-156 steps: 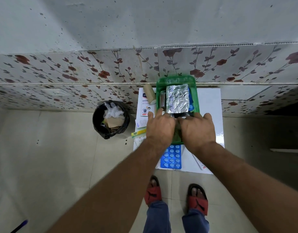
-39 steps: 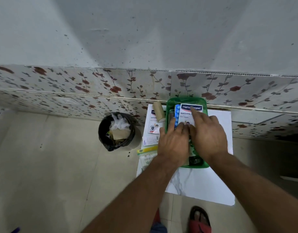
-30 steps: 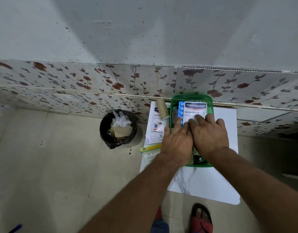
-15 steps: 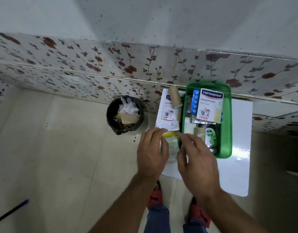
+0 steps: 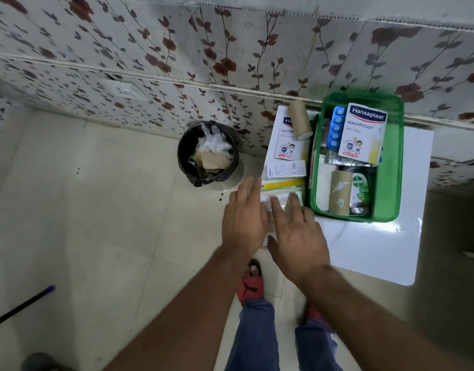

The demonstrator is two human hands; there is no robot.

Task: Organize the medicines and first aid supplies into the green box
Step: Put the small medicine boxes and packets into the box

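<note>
The green box point(image 5: 391, 167) sits on a white table point(image 5: 377, 250) by the wall. It holds a Hansaplast box point(image 5: 363, 133), a blue pill strip point(image 5: 336, 129), a tan bandage roll point(image 5: 340, 192) and a Dettol bottle point(image 5: 360, 186). Left of the box lie a second Hansaplast box point(image 5: 284, 145), a tan roll point(image 5: 300, 120), a small white carton point(image 5: 285, 169), a yellow packet point(image 5: 282, 183) and a clear packet point(image 5: 281, 199). My left hand point(image 5: 243, 218) and my right hand point(image 5: 297, 234) hover flat over the clear packet, fingers spread.
A black waste bin point(image 5: 207, 153) with paper and plastic stands on the floor left of the table. The floral-tiled wall point(image 5: 230, 49) runs behind. My feet in red sandals point(image 5: 250, 285) are below the table edge. A dark stick point(image 5: 21, 306) lies at far left.
Both hands left the green box, where they pressed the Hansaplast box down, and moved left to the loose packets beside it. The view shifted left and down.
</note>
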